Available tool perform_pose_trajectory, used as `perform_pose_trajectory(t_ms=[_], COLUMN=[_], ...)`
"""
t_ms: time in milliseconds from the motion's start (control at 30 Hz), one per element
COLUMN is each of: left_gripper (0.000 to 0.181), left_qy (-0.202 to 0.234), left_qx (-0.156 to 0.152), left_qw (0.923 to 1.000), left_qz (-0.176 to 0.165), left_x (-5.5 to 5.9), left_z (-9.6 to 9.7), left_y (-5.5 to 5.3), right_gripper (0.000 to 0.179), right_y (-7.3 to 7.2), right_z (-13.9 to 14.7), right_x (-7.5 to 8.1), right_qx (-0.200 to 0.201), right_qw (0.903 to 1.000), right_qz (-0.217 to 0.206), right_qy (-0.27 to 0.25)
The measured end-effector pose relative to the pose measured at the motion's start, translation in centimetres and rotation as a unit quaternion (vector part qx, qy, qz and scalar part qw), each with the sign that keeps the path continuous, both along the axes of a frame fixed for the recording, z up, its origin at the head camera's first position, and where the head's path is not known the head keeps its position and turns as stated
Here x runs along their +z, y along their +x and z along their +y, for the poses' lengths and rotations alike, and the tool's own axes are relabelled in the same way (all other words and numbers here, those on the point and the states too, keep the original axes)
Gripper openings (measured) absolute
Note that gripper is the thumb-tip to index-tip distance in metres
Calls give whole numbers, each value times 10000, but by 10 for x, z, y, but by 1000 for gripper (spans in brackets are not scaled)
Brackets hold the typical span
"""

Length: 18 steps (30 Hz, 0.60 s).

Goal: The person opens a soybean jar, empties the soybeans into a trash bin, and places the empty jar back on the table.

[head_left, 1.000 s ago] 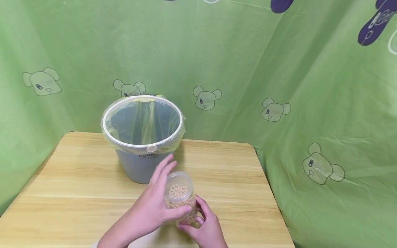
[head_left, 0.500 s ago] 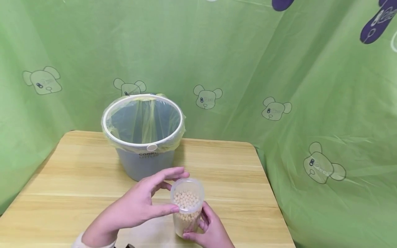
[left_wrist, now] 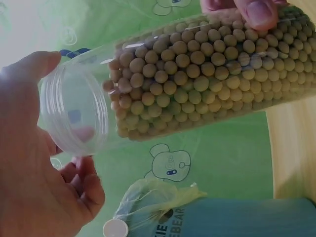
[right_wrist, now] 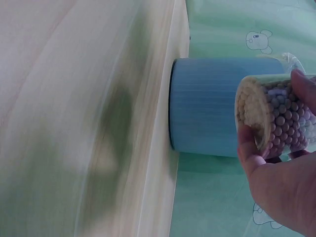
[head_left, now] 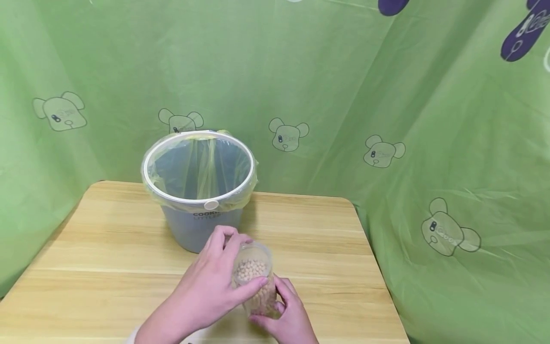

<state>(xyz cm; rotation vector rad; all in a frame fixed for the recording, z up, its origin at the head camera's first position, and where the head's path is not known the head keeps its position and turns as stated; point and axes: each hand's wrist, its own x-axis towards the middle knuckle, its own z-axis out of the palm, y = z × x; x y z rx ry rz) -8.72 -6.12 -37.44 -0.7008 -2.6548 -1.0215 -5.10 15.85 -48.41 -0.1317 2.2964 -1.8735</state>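
Note:
A clear plastic jar (head_left: 262, 291), packed most of the way up with small round beige balls (left_wrist: 192, 74), is held above the table, its top leaning toward the bin. My left hand (head_left: 208, 282) curves around the top end, thumb on the near side and fingers on the far side. In the left wrist view the ribbed neck (left_wrist: 74, 108) sits between that thumb and the curled fingers. My right hand (head_left: 290, 313) grips the lower part. The right wrist view shows the jar's base (right_wrist: 253, 116) off the tabletop, with fingers of the right hand (right_wrist: 281, 187) around it.
A blue-grey bin (head_left: 193, 229) lined with a thin yellow bag (head_left: 208, 167) under a white rim stands just beyond the hands. The wooden table (head_left: 326, 248) has rounded far corners. A green curtain (head_left: 326, 71) with printed bear heads hangs behind and at both sides.
Half a second ago the left fingers were spread off the far rim and the jar stood more upright, farther right. Now they bend around the rim, and the jar has shifted left and tilted.

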Motion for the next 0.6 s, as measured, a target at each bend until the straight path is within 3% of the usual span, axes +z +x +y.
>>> perform_pose_trajectory(t_ms=[100, 267, 400, 467, 600], left_gripper=[83, 98, 97, 95, 92], left_qy=[-23, 245, 121, 76, 78], left_qx=[-145, -1202, -1850, -1920, -1631], left_qw=[9999, 9901, 9814, 9808, 9863], left_qz=[-61, -680, -498, -317, -227], left_x=[0, 7, 10, 10, 10], left_z=[-3, -23, -33, -33, -30], left_y=[-2, -9, -15, -16, -15], right_gripper=[91, 93, 95, 96, 96], right_y=[-1, -2, -2, -1, -1], right_z=[0, 4, 7, 7, 4], right_x=[0, 2, 4, 3, -1], right_qx=[-54, 125, 205, 194, 130], right_qw=[10000, 9997, 9996, 9997, 9998], right_qz=[-12, -145, -146, -114, -112], right_qy=[75, -126, -113, -85, -81])
